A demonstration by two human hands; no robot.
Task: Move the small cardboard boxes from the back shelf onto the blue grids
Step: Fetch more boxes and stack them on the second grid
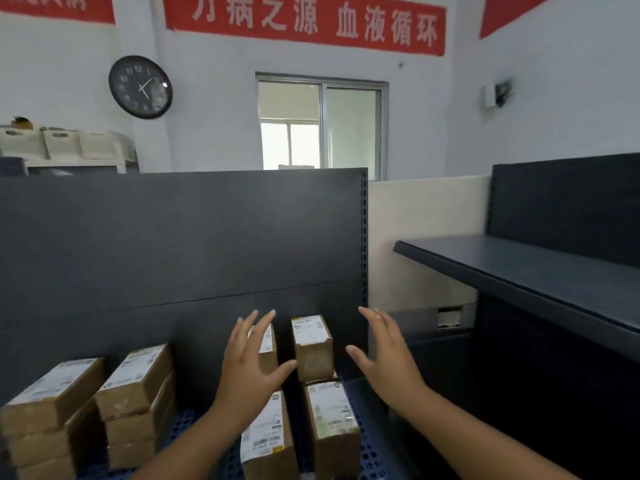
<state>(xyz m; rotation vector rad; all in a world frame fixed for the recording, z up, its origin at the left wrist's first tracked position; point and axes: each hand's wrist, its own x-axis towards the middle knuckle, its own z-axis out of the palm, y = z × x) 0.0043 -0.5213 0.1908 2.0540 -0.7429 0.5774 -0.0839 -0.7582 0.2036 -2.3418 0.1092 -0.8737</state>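
Observation:
Several small cardboard boxes with white labels sit on a blue grid (372,441) in front of a dark back panel. Two boxes stand at the back: one (313,346) in plain sight, the other (268,348) half hidden behind my left hand. Two more lie nearer, a left one (268,438) and a right one (332,424). Two stacks stand at the left (138,382) and the far left (52,396). My left hand (247,365) hovers open with spread fingers over the back left box. My right hand (384,355) is open to the right of the back boxes, holding nothing.
The dark metal back panel (180,237) rises behind the boxes. A dark shelf (519,268) juts out at the right, at a higher level. White bins (62,143) stand on a rack at the far left, under a wall clock (140,86).

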